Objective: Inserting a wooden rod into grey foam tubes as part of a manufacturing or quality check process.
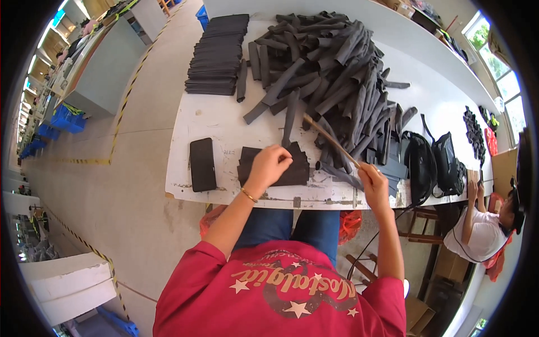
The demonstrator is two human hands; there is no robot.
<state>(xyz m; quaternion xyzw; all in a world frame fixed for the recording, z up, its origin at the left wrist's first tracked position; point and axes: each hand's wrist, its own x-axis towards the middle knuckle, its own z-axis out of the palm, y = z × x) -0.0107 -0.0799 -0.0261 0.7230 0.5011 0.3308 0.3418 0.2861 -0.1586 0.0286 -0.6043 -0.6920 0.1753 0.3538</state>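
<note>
My right hand (374, 182) is closed round one end of a thin wooden stick (334, 141), which slants up and left over the table to the edge of a heap. My left hand (272, 164) has its fingers curled together above a low stack of flat black fabric pieces (295, 174). A dark grey fabric tube (290, 119) reaches from the heap down to these fingers; whether they pinch it is hidden. The large heap of dark grey fabric tubes (337, 73) lies beyond both hands. Left of the stack lies a black phone-like slab (202, 164).
Neat rows of flat dark pieces (218, 54) lie at the table's far left. Black bags (432, 163) sit on the white table (185, 121) at the right. A person (477, 224) works beyond them. A wooden stool (421, 224) stands below the table's right side.
</note>
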